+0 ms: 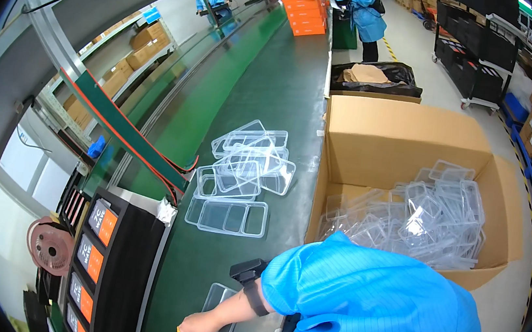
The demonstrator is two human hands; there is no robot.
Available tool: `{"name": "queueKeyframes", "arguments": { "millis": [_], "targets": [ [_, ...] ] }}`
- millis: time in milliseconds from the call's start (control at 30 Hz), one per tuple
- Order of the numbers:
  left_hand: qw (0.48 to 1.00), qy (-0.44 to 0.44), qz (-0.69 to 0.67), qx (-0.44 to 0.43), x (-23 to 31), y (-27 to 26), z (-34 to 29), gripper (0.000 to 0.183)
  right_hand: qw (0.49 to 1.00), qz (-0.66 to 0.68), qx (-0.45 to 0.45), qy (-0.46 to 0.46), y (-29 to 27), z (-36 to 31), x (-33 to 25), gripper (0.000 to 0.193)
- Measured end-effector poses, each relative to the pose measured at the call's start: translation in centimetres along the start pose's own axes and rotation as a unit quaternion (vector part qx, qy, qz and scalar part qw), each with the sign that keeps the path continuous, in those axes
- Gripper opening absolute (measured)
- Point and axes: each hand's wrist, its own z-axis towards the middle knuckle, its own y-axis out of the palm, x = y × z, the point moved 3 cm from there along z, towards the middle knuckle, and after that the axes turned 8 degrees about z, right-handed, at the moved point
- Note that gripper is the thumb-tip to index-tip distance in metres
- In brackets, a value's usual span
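Note:
My right hand (198, 331) reaches in from the right over the near end of the green belt, with yellow covers on its fingertips. The fingers are curled together; whatever may be between them is hidden. Under the hand and wrist lies a clear plastic tray (214, 296), partly covered by them. Farther up the belt another clear tray (232, 217) with compartments lies flat. Beyond it is a loose, overlapping pile of clear trays (255, 158). A black device on a strap (252, 276) sits round my right wrist. My left hand is not in view.
A large open cardboard box (408, 126) full of clear trays stands right of the green belt (248, 92). Black racks with orange-and-white cards (95, 258) line the left edge. Orange boxes (305, 10) are stacked at the far end, near a co-worker in blue (365, 13).

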Motion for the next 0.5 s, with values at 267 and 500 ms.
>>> {"name": "queueKeyframes", "arguments": {
  "millis": [267,500],
  "targets": [
    [0.97,-0.008,-0.049,-0.238,3.9,-2.8,-7.0,0.023,1.0,-0.017,-0.001,0.007,-0.7,-0.1,-0.8,0.03],
    [0.69,0.4,0.109,-0.593,6.1,-7.1,-18.5,0.05,0.997,-0.075,-0.021,-0.014,-0.3,0.4,-0.1,0.024]
  ]
}}
